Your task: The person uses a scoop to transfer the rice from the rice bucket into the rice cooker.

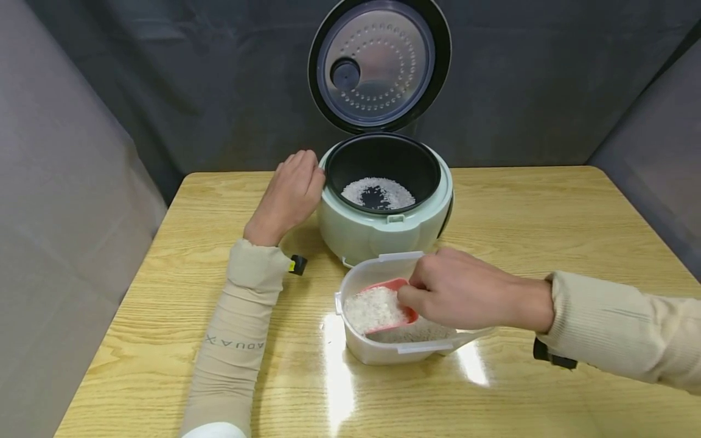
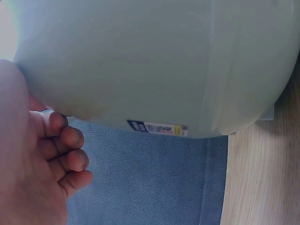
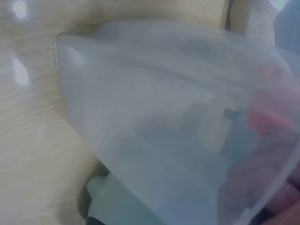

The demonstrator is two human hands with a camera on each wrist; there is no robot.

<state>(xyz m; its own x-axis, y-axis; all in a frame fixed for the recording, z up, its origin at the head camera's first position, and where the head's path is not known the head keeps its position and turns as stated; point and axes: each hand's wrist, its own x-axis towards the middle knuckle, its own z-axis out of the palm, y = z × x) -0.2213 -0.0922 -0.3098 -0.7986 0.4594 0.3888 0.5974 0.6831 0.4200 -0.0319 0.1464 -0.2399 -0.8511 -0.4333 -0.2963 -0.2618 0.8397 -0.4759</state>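
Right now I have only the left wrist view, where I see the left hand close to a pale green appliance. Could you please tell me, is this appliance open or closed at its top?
Observer: It is open: the round lid stands raised behind the rice cooker.
Operator: Thank you. Is there something inside, or can you not see so deep?
Observer: I can see it: white grains lie in the black inner pot, around a dark bare patch.
Operator: I understand. And the other hand, what does it hold, please?
Observer: The right hand holds a red scoop inside the plastic container.
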